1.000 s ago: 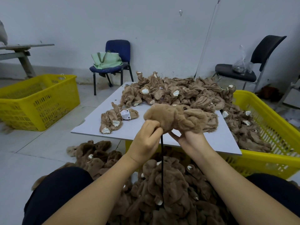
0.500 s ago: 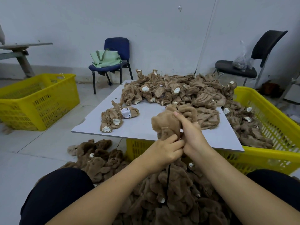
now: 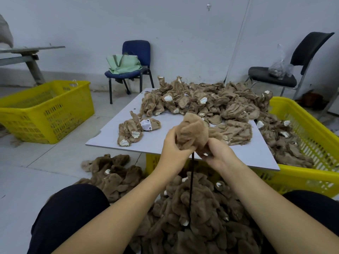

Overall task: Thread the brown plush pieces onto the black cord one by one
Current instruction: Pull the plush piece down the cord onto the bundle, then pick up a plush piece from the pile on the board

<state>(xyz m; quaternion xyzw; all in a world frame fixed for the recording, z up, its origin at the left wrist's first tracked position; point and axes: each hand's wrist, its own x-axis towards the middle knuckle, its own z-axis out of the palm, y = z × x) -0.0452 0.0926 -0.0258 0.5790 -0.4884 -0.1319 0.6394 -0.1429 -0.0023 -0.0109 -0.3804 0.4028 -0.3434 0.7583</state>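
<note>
Person's forearms bare to the frame edge, no sleeves, watch or rings visible on left hand (image 3: pixel 173 151) or right hand (image 3: pixel 219 156); both knees in dark navy-black trousers (image 3: pixel 69 215).

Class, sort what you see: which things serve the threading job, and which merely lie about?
In the job: left hand, right hand, held plush piece, black cord, plush pile on board.
Lying about: blue chair, green bag, black chair.

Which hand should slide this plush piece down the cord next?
Right hand, probably: it grips the plush piece low, beside the black cord, while the left hand holds the top.
</note>
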